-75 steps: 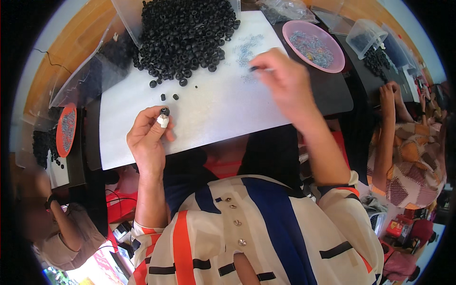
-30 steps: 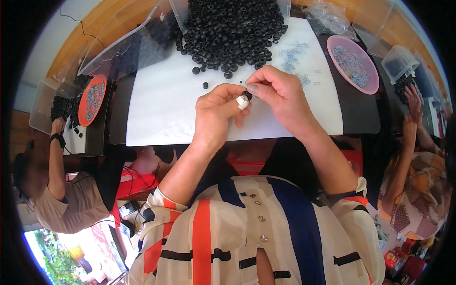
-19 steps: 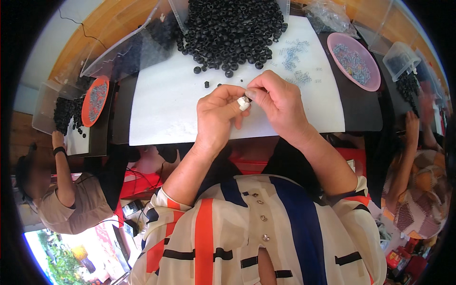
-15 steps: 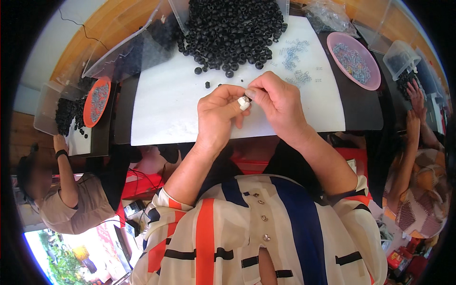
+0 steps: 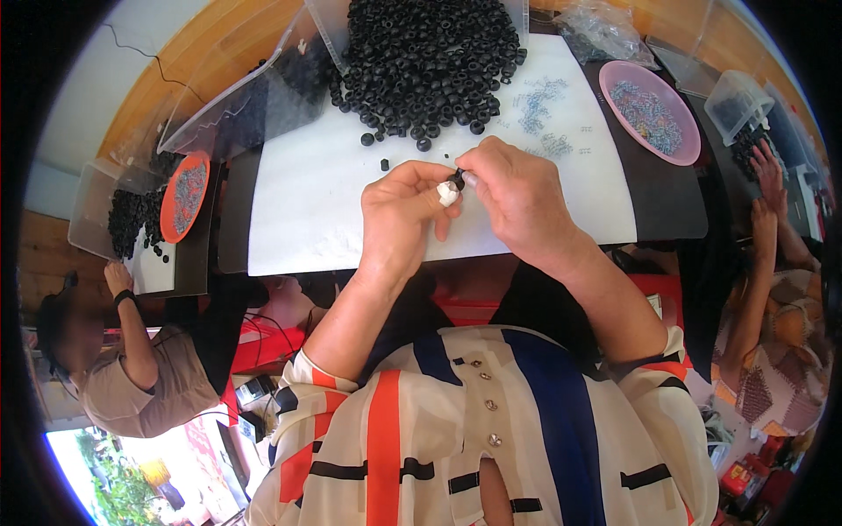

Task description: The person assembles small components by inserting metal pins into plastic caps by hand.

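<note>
My left hand (image 5: 396, 210) is closed, pinching a small black part (image 5: 457, 178) between thumb and fingertips. A white wrapping (image 5: 448, 194) covers the tip of its thumb. Against that part press the thumb and forefinger of my right hand (image 5: 524, 191), also closed in a pinch. Fingertips hide most of what they grip, so its exact shape cannot be made out. Both hands are held above the near half of a white sheet (image 5: 316, 206). Beyond them lies a large heap of round black parts with holes (image 5: 425, 66).
Small metal springs or screws (image 5: 539, 105) lie on the sheet, right of the heap. A pink bowl (image 5: 693, 145) of metal pieces stands at the right, an orange bowl (image 5: 167, 226) at the left. A clear bin (image 5: 197, 131) stands back left. Co-workers sit on both sides.
My right hand has turned slightly at the fingertips, and more of the black part shows between my hands. At left, the co-worker's hand has drawn back a little from the black parts.
</note>
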Demonstrator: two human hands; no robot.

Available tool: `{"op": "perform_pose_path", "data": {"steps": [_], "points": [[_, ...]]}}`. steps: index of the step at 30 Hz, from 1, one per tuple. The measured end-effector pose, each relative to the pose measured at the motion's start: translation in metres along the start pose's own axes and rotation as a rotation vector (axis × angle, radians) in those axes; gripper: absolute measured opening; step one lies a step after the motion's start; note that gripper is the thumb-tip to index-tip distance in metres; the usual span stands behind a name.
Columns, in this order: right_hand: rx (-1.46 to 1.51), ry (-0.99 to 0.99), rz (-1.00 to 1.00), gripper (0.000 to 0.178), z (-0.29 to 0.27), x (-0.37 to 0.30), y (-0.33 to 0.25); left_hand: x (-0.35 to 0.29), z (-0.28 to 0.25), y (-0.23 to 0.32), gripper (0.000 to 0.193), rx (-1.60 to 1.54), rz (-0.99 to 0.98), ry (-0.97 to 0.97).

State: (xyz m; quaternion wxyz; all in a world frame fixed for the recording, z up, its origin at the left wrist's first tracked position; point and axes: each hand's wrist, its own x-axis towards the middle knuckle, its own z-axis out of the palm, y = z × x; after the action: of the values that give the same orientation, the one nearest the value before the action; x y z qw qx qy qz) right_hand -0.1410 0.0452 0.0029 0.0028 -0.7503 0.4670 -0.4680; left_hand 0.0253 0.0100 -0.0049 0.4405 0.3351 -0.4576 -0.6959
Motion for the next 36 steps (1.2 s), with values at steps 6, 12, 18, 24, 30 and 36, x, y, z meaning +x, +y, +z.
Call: {"op": "perform_pose_path", "data": {"steps": [6, 12, 18, 24, 30, 36], "points": [[0.146, 0.023, 0.023, 0.016, 0.004, -0.002, 0.006, -0.001, 0.003, -0.001, 0.012, 0.004, 0.01, 0.031], [0.338, 0.018, 0.114, 0.017, 0.002, -0.002, 0.011, -0.001, 0.001, 0.001, 0.012, -0.048, -0.026, -0.003], [0.379, 0.023, 0.147, 0.012, 0.001, -0.003, 0.007, -0.002, 0.003, 0.002, 0.012, -0.055, -0.029, -0.009], [0.461, -0.023, 0.184, 0.008, 0.001, -0.001, 0.01, -0.002, 0.003, 0.0, 0.014, -0.042, -0.03, -0.006], [0.624, -0.057, 0.3, 0.007, 0.005, -0.004, 0.019, -0.003, 0.003, -0.003, 0.014, -0.034, -0.024, -0.001], [0.619, -0.053, 0.326, 0.007, 0.002, -0.005, 0.011, -0.007, 0.006, -0.005, 0.013, 0.025, 0.018, 0.037]]}}
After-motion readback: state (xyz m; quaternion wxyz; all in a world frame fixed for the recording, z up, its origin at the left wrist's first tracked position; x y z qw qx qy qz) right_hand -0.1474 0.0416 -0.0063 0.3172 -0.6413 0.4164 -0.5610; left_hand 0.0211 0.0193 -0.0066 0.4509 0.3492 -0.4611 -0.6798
